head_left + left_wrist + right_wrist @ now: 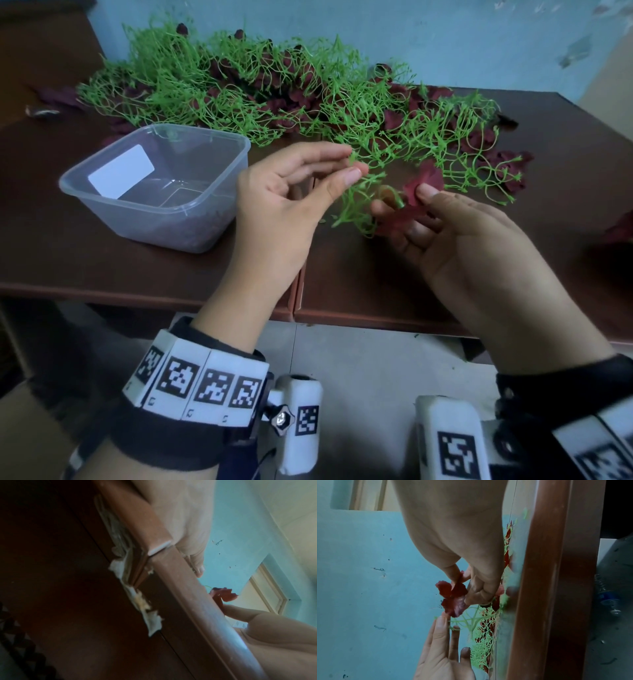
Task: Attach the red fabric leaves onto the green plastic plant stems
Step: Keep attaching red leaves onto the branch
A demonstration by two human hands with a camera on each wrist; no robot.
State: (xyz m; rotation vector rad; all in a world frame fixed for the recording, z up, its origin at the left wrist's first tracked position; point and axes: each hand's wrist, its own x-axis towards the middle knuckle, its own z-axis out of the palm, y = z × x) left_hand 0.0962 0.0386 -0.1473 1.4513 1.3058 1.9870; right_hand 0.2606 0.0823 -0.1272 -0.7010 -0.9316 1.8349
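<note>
My left hand (354,165) pinches the tip of a green plastic stem sprig (359,202) between thumb and forefinger, just above the table. My right hand (404,202) is close beside it on the right and grips red fabric leaves (424,178), thumb pressed on top. In the right wrist view the red leaves (452,597) hang from my right hand (462,586), a little above the stem tip held by my left hand (448,623). The left wrist view shows only a red leaf (221,595) past the table edge (188,588).
A large tangled pile of green stems and dark red leaves (274,89) stretches across the back of the brown table (342,274). A clear plastic container (157,181) stands left of my hands. More loose red leaves (620,229) lie at the right edge.
</note>
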